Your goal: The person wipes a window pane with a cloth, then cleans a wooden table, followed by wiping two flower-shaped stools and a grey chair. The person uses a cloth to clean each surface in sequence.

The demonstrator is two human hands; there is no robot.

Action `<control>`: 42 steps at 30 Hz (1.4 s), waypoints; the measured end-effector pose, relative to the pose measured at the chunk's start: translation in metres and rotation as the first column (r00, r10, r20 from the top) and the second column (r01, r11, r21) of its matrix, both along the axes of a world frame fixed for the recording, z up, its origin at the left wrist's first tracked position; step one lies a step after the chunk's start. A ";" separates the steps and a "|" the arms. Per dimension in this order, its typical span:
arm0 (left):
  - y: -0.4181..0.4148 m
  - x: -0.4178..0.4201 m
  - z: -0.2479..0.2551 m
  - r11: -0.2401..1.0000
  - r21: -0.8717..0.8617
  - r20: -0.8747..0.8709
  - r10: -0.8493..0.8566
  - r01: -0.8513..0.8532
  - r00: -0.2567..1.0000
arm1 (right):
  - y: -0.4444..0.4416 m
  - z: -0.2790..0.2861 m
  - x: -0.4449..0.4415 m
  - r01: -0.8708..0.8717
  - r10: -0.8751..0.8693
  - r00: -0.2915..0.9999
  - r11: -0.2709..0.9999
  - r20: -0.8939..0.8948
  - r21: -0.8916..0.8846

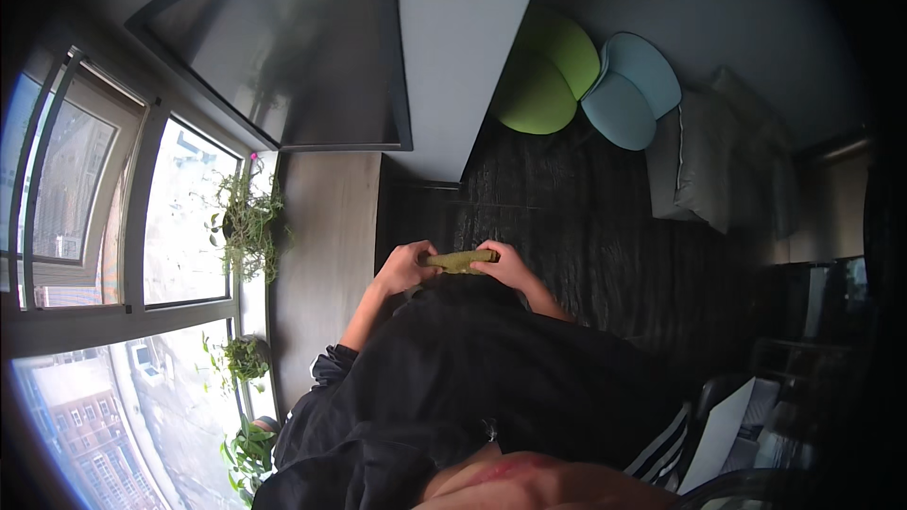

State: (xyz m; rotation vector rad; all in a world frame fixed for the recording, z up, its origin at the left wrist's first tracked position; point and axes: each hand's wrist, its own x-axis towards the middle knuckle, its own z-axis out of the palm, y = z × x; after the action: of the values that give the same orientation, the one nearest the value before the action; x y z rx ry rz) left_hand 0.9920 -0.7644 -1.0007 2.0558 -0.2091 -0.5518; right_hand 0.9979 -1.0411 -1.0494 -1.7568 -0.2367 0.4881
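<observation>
An olive-green cloth [460,261], folded or rolled into a narrow strip, is held level in front of my body. Gripping its left end is my left hand [409,268], with the thumb along the near side. My right hand [502,263] has hold of the opposite end between thumb and fingers. The cloth spans the short gap between both hands, above my dark clothing. What exactly the cloth is cannot be told.
Windows and a sill with potted plants [251,216] run along the left, beside a wooden ledge [322,227]. A green chair [549,85], a light blue chair [631,92] and a grey cushion [708,163] stand beyond the dark floor [602,227] at upper right.
</observation>
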 end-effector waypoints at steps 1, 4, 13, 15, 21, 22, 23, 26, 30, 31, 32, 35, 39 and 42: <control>-0.009 -0.003 0.008 0.999 -0.040 0.011 0.004 -0.003 1.000 | -0.011 0.007 -0.009 0.051 -0.051 0.999 0.998 0.005 0.036; -0.043 -0.006 0.019 0.979 -0.194 0.099 0.088 -0.068 0.991 | -0.043 0.007 -0.029 0.266 -0.242 0.961 0.940 -0.130 0.214; -0.133 0.013 0.060 0.831 -0.448 0.304 0.489 -0.330 0.817 | -0.091 0.061 0.009 0.307 -0.383 0.909 0.883 0.165 0.356; -0.140 0.036 0.083 0.815 -0.458 0.413 0.549 -0.355 0.727 | -0.087 0.087 0.039 0.221 -0.357 0.899 0.870 0.254 0.441; -0.124 0.146 0.195 0.847 -0.463 0.804 0.526 -0.261 0.279 | -0.069 0.193 0.151 0.197 -0.356 0.594 0.934 0.721 0.299; -0.119 0.165 0.217 0.854 -0.461 0.835 0.510 -0.242 0.207 | -0.057 0.225 0.167 0.260 -0.412 0.518 0.911 0.750 0.321; -0.111 0.184 0.241 0.862 -0.452 0.863 0.487 -0.229 0.133 | -0.041 0.258 0.182 0.317 -0.465 0.440 0.881 0.768 0.352; -0.096 0.243 0.306 0.872 -0.448 0.894 0.438 -0.198 -0.093 | -0.008 0.335 0.242 0.403 -0.389 -0.008 0.842 0.921 0.358; -0.084 0.348 0.363 0.877 -0.461 0.844 0.386 -0.137 -0.372 | 0.033 0.402 0.322 0.427 -0.387 -0.345 0.746 0.855 0.511; -0.083 0.365 0.376 0.873 -0.467 0.828 0.377 -0.139 -0.415 | 0.042 0.416 0.340 0.414 -0.391 -0.372 0.742 0.842 0.527; -0.082 0.381 0.389 0.869 -0.474 0.810 0.367 -0.141 -0.457 | 0.051 0.430 0.359 0.417 -0.378 -0.437 0.719 0.816 0.556; -0.080 0.418 0.407 0.783 -0.475 0.745 0.116 -0.402 -0.657 | 0.064 0.446 0.387 0.541 -0.176 -0.641 0.586 0.747 0.603; -0.094 0.425 0.394 0.874 -0.278 0.764 -0.050 -0.398 -0.644 | 0.078 0.435 0.428 0.330 -0.243 -0.648 0.765 0.722 0.553; -0.094 0.434 0.393 0.803 -0.297 0.833 -0.047 -0.517 -0.552 | 0.076 0.430 0.434 0.490 -0.152 -0.649 0.667 0.746 0.562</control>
State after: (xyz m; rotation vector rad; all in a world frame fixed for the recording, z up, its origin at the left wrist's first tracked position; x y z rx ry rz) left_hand 1.4256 -0.8584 -0.6080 2.0183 -0.5451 2.1829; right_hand 1.4318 -0.9654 -0.6195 -1.6622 -0.6129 -2.1746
